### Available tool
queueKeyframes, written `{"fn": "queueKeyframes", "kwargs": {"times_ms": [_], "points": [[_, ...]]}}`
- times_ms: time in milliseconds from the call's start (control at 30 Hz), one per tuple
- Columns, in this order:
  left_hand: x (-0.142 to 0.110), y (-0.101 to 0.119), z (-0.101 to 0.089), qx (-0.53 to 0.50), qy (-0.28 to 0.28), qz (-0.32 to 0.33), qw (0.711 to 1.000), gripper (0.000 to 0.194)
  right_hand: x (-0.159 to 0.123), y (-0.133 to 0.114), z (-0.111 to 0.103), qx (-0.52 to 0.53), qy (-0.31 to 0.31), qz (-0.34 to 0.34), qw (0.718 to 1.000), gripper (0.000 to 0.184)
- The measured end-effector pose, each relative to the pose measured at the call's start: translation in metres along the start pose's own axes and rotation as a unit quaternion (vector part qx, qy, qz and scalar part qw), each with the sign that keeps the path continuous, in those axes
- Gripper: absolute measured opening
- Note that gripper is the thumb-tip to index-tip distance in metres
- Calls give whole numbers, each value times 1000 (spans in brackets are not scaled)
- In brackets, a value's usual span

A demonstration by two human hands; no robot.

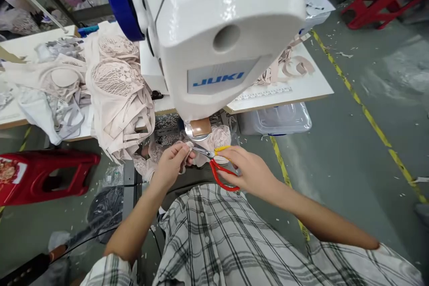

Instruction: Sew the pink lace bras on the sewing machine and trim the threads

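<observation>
In front of the sewing machine (pixel 228 71), my left hand (pixel 173 163) pinches the edge of a pale pink lace bra (pixel 219 136). My right hand (pixel 246 167) holds scissors (pixel 224 178) with one red and one yellow handle loop. Their blades point left and reach the fabric at my left fingertips. The bra hangs below the machine head, partly hidden by my hands. Whether the blade tips have fabric between them is too small to tell.
A stack of pale pink bras (pixel 115 85) lies left of the machine, beside white and grey pieces (pixel 55 85). Fabric strips and a ruler (pixel 264 94) are on the right tabletop. A clear plastic box (pixel 281 119) sits below it. A red stool (pixel 67 172) stands left.
</observation>
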State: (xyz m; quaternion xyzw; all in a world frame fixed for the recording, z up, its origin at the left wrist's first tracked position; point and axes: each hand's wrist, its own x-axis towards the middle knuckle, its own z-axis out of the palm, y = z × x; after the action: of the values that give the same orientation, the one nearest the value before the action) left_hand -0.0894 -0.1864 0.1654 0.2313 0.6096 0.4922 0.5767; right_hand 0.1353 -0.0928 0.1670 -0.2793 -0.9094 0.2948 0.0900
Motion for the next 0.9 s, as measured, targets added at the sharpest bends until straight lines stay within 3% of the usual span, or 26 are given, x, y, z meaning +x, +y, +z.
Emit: {"fn": "queueKeyframes", "kwargs": {"times_ms": [133,267,367,500,700,900], "points": [[-2,0,-2,40,10,12,999,29,6,3,-1,18,-24,-25,999,31],[-4,1,-9,-10,1,-16,1000,23,-1,6,-7,43,-42,6,998,29],[-4,1,-13,-64,1,-19,998,30,-8,6,-8,82,-29,49,995,34],[-4,-2,-15,-99,25,-12,995,39,-8,2,-1,121,-26,41,991,44],[-7,-3,-13,-15,60,5,998,32,11,-7,10,134,-27,10,991,43],[-9,-3,-16,53,80,30,995,28,23,-9,10,138,-57,33,988,36]]}}
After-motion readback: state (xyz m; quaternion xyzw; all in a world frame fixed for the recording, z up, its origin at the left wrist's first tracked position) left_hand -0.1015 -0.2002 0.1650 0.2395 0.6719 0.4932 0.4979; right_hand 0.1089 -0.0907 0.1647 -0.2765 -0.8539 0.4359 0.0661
